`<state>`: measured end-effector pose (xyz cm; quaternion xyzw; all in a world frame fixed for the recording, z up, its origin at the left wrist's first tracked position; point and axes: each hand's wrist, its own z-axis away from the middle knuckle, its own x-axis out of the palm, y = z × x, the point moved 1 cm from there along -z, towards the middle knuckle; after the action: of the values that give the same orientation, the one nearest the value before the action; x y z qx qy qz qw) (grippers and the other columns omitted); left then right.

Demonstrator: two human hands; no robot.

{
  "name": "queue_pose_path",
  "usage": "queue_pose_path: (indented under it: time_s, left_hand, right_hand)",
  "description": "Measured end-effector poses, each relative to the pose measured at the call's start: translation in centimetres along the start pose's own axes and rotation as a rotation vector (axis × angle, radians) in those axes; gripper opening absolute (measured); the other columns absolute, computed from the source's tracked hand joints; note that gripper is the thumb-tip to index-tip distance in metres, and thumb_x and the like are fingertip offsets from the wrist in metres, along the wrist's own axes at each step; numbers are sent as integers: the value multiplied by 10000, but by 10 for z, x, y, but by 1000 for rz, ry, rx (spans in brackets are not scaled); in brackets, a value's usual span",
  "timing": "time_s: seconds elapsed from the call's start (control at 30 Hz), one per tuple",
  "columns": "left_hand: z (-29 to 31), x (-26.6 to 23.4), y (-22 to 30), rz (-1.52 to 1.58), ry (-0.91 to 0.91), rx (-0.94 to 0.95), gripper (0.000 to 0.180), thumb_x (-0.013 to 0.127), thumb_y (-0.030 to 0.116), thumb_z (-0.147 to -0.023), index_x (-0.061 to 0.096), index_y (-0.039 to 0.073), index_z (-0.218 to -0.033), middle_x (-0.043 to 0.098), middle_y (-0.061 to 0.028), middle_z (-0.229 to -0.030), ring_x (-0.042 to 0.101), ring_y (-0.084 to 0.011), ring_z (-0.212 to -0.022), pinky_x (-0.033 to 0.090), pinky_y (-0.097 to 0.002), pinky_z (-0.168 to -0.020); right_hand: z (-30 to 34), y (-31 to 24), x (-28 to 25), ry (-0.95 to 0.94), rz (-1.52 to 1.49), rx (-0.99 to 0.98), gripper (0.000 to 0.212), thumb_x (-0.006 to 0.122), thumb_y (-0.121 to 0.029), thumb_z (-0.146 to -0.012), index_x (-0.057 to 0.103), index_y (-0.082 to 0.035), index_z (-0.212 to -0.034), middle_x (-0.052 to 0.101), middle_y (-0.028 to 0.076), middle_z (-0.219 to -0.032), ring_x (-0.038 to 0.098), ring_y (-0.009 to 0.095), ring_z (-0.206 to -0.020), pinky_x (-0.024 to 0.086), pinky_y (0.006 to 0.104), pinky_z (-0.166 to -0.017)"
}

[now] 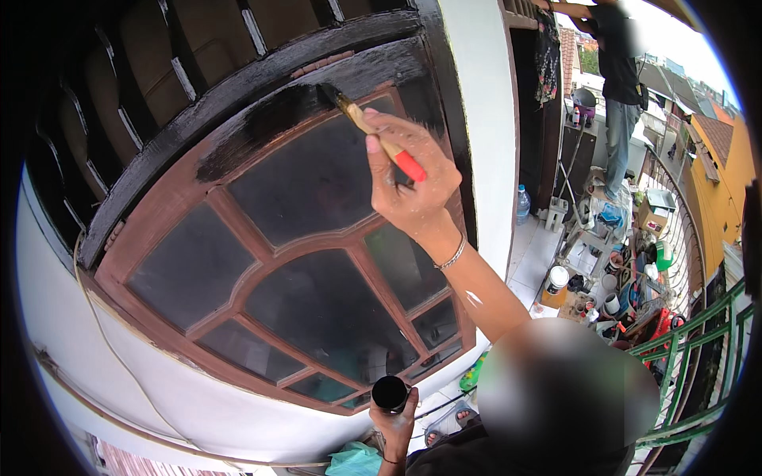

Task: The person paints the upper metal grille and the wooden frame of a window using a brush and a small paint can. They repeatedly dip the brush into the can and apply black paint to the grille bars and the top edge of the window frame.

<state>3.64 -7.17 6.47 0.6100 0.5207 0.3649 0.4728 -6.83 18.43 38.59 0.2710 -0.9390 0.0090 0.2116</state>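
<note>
My right hand point(417, 170) grips a paintbrush point(359, 119) with a pale wooden handle and a red end. Its dark bristles touch the upper rail of a reddish-brown wooden window frame point(222, 208). Wet-looking black paint point(270, 127) covers part of that rail, while the lower bars between the dark panes are still brown. Low in the view, my left hand point(397, 420) is wrapped round a small round cup point(390, 393) with a dark inside. White smudges mark my right forearm. A blurred patch hides the upper part of that arm.
Dark slatted woodwork point(151, 87) lies above the window, a white wall point(476, 103) beside it. At upper right stands another person in jeans point(621, 135). Paint buckets point(558, 279) and clutter cover the balcony floor, edged by a green metal railing point(686, 369). A thin cable point(107, 341) hangs at left.
</note>
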Motion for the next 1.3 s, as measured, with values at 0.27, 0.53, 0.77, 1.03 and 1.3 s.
queue_pose_path:
  time_s: [0.27,0.53,0.77,1.03,1.3]
  left_hand:
    - [8,-12,2,-16,84,-34,295,836,9,-839,638,-9,-1057,696,-43,-838,654,-108,-723,530,-252,-672]
    - [7,-4,14,42,80,-124,305,891,63,-801,663,4,-995,725,-41,-880,675,-111,-784,541,-261,-755]
    - [6,-5,28,70,123,-118,342,903,90,-788,652,7,-1006,712,-34,-871,667,-102,-765,539,-253,-717]
    - [9,-9,16,-79,130,-79,366,910,100,-777,663,5,-1029,725,-53,-893,685,-122,-800,547,-271,-760]
    - [-1,3,29,-118,101,-31,371,904,98,-783,661,8,-1048,723,-45,-912,681,-120,-810,543,-272,-770]
  right_hand:
    - [-31,57,-49,417,65,287,127,687,-58,-981,641,47,-1035,759,141,-1000,747,185,-875,607,291,-734]
    - [0,4,2,-37,109,-121,188,749,40,-883,624,7,-1020,750,165,-1061,761,246,-949,604,300,-801]
    - [-31,86,-61,136,-119,358,195,672,-50,-998,563,66,-1112,739,229,-1069,745,255,-1004,629,337,-911]
    - [-67,97,-68,-295,-181,231,110,677,-7,-979,633,48,-1063,777,138,-1042,727,167,-987,566,289,-907]
    - [-109,101,-72,-526,-171,220,184,675,-52,-996,596,60,-1117,760,198,-1069,742,228,-1006,606,320,-928]
